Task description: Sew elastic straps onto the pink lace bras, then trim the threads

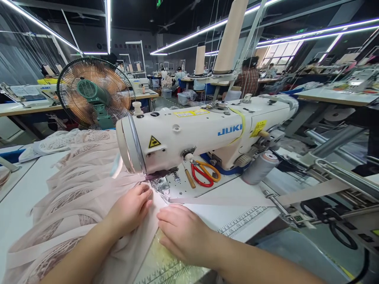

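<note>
A white sewing machine (183, 134) stands in front of me with pale pink-beige fabric (148, 232) under its needle area. My left hand (132, 207) is closed on this fabric, left of the metal presser foot (161, 187); its fingers are bent and pressed together. Close by on the right, my right hand (185, 232) has curled fingers gripping the fabric's edge, its fingertips partly hidden. A pale elastic band (225, 201) runs from a roller on the right to the presser foot. Gathered fabric pieces with lace (74, 193) cover the table's left side.
Red-and-orange-handled scissors (204, 173) and a wooden-handled tool (190, 178) lie on the machine bed. A grey thread cone (260, 167) stands right. A ruler strip (244, 221) marks the tabletop. Behind are a large fan (94, 92), tall thread cones (231, 37) and people at other tables.
</note>
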Tool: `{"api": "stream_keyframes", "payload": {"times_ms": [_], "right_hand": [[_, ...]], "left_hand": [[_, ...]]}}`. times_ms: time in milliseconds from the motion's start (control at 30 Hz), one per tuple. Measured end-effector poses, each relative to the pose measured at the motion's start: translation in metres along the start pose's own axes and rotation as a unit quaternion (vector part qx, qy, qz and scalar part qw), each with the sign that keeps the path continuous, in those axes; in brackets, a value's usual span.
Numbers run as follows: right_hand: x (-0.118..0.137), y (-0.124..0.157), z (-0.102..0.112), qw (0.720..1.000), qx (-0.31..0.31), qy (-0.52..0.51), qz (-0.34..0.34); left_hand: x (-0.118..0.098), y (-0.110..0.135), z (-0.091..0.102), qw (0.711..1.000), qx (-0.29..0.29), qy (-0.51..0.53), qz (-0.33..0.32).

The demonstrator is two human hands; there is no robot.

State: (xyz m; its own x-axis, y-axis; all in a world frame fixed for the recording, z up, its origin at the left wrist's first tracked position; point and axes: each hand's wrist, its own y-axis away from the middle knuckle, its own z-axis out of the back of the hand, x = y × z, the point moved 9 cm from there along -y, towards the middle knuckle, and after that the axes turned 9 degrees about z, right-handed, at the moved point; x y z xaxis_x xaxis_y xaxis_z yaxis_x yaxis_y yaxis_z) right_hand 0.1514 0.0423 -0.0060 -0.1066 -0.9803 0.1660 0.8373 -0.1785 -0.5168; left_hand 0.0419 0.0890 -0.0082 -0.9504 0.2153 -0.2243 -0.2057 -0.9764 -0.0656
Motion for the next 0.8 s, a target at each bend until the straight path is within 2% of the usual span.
{"api": "stream_keyframes", "payload": {"times_ms": [133,233,300,400,500,567,667,733,800], "right_hand": [[-0.005,0.000,-0.005,0.999,0.030,0.002,-0.029],[-0.010,0.001,-0.011,0.997,0.059,-0.006,-0.050],[-0.012,0.001,-0.012,0.996,0.062,-0.012,-0.056],[-0.014,0.001,-0.012,0.997,0.045,-0.019,-0.061],[-0.018,0.003,-0.010,0.996,0.028,-0.023,-0.078],[-0.018,0.003,-0.010,0.996,0.027,-0.028,-0.082],[-0.015,0.002,-0.012,0.996,0.048,-0.033,-0.069],[-0.013,0.002,-0.013,0.995,0.063,-0.033,-0.063],[-0.013,0.002,-0.014,0.995,0.074,-0.032,-0.063]], "left_hand": [[0.007,-0.007,0.004,1.000,-0.009,-0.017,-0.015],[0.003,-0.008,0.014,0.999,-0.022,-0.023,-0.029],[-0.008,-0.002,0.019,0.998,-0.024,-0.033,-0.040],[-0.035,0.020,0.015,0.993,-0.020,-0.072,-0.092],[-0.053,0.048,0.003,0.977,-0.068,-0.140,-0.149],[-0.051,0.062,-0.009,0.964,-0.100,-0.184,-0.166],[-0.035,0.068,-0.016,0.957,-0.127,-0.205,-0.163],[-0.026,0.065,-0.013,0.958,-0.123,-0.200,-0.164],[-0.023,0.060,-0.009,0.959,-0.092,-0.195,-0.182]]}}
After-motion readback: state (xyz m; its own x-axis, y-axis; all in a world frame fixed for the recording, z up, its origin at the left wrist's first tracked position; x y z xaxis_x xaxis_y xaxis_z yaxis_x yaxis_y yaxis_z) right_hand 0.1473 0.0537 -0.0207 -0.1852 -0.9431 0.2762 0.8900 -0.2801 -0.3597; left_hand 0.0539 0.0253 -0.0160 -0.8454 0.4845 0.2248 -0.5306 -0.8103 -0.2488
